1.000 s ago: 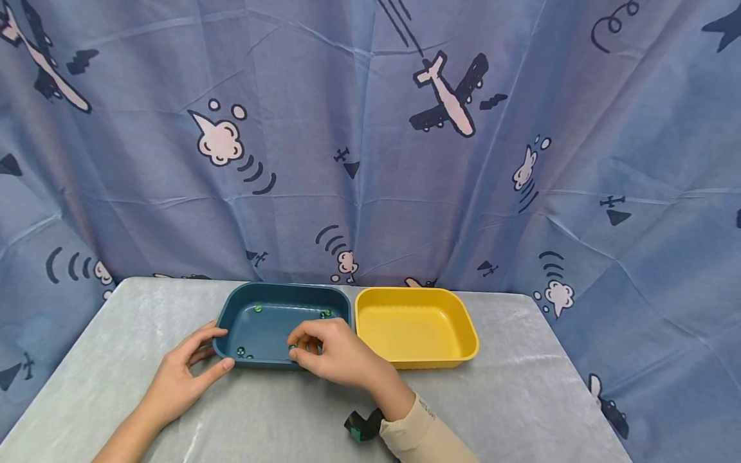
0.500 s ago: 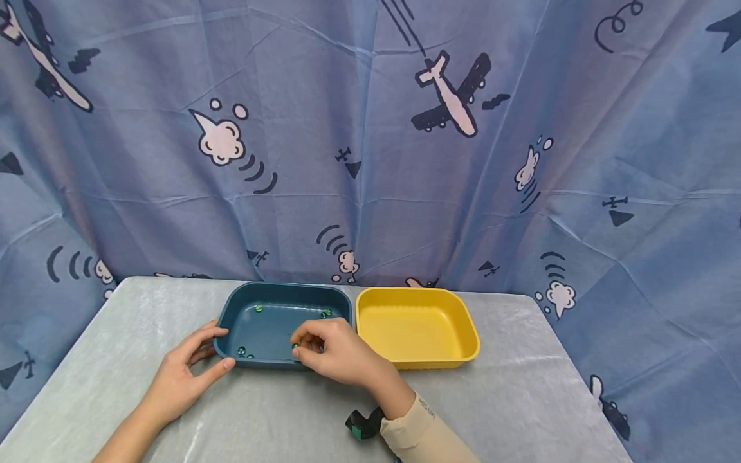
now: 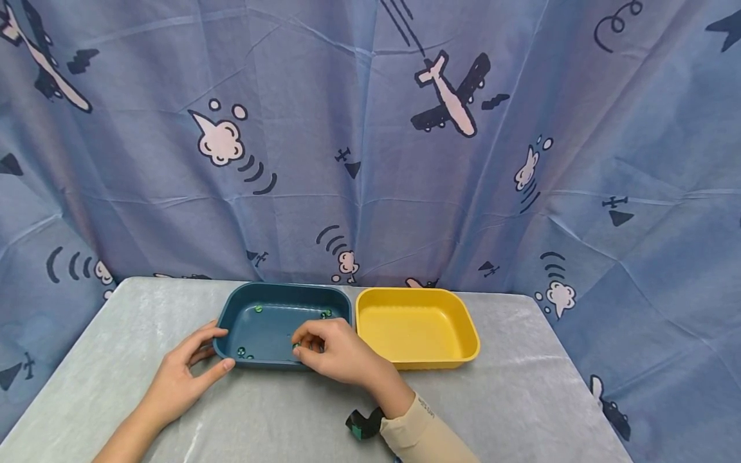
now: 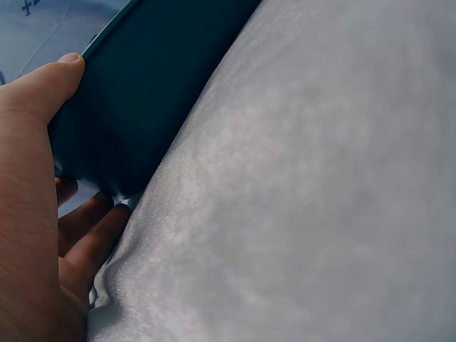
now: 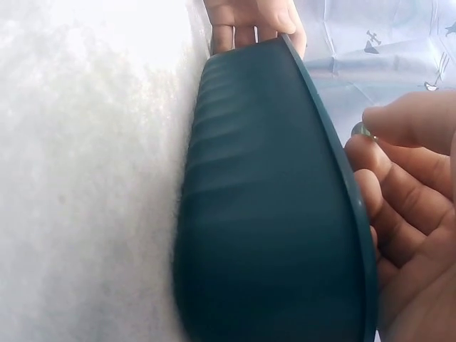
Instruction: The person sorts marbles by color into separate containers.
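Note:
My left hand [image 3: 184, 372] grips the left end of a dark blue plastic tray [image 3: 272, 331], thumb at the near rim and fingers around the side. In the left wrist view the thumb [image 4: 60, 82] lies at the rim while the other fingers reach round the tray's corner. Over the tray's near right part, my right hand [image 3: 344, 354] pinches a green glass marble [image 5: 362, 130] between thumb and forefinger. Other green marbles lie in the tray: one marble [image 3: 258, 308] at the back left, a pair [image 3: 327, 314] at the back right, and a pair [image 3: 241, 352] near the front left.
A yellow tray [image 3: 413, 331] stands right beside the blue one. Both are on a table with a pale grey cloth [image 3: 521, 399]. A black strap-like piece [image 3: 363, 426] hangs at the right wrist. Behind the table hangs a blue curtain [image 3: 370, 212] with airplane prints.
The right hand has shifted very slightly to the right, still pinching the marble over the blue tray. The left hand keeps its place on the tray.

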A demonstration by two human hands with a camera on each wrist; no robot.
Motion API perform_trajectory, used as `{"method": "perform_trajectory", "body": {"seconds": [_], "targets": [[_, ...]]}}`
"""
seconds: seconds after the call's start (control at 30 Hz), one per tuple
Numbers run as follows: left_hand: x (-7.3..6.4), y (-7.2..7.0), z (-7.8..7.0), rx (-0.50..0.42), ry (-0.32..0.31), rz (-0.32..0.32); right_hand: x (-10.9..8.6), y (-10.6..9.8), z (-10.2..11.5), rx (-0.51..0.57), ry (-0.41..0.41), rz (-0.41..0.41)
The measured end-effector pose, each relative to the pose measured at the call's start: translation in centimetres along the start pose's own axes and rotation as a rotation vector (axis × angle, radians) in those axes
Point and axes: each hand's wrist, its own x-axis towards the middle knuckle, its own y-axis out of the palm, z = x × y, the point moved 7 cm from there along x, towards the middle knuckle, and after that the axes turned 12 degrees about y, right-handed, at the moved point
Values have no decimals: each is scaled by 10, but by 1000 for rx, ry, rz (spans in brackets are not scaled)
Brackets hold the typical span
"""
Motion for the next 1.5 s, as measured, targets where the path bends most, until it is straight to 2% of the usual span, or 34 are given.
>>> {"method": "perform_trajectory", "body": {"seconds": [0.63,0.83,0.97,1.1,1.33,1.5], "targets": [[-3,0,-2,4,-7,4,-3,-3,1,11,1,-11],[-4,-1,0,-8,0,2,-6,-8,9,-81,-15,-31],[-1,-1,2,-22,17,-5,-11,-24,16,-171,-17,-90],[2,2,2,-25,23,-6,-23,-48,13,-215,17,-154],[0,-1,-4,0,14,4,-57,-92,-13,-285,180,-288],[3,-6,-10,41,-5,7,-92,-119,-37,-340,232,-378]]}}
